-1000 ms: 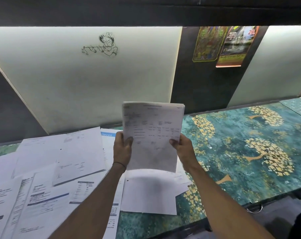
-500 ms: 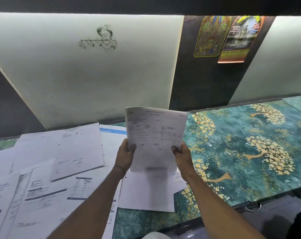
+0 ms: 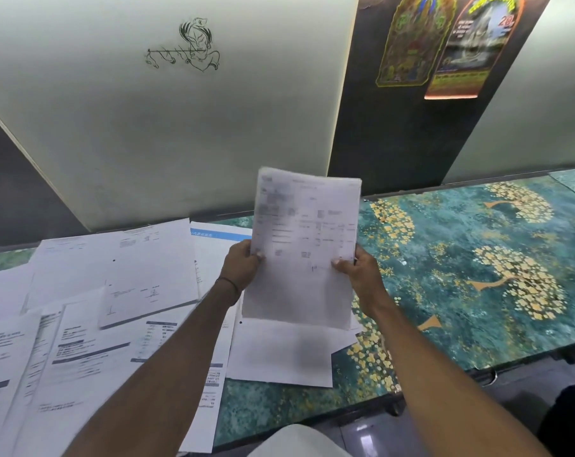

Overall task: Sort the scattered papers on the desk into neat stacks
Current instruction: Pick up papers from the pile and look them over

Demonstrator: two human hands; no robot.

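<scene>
Single head cam, looking fwd/down, close over desk [image 3: 477, 258].

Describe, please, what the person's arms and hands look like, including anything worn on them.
Both forearms are bare right up to the bottom edge of the picture, with no sleeves in view. The left hand has a thin dark band around its wrist. The right hand and its wrist carry nothing. No gloves, and no rings that can be made out on the fingers.

Left hand [image 3: 241, 267] and right hand [image 3: 358, 275] gripped an upright printed sheaf [image 3: 304, 249] above scattered papers [image 3: 114, 291] on the patterned desk [image 3: 477, 275].
</scene>
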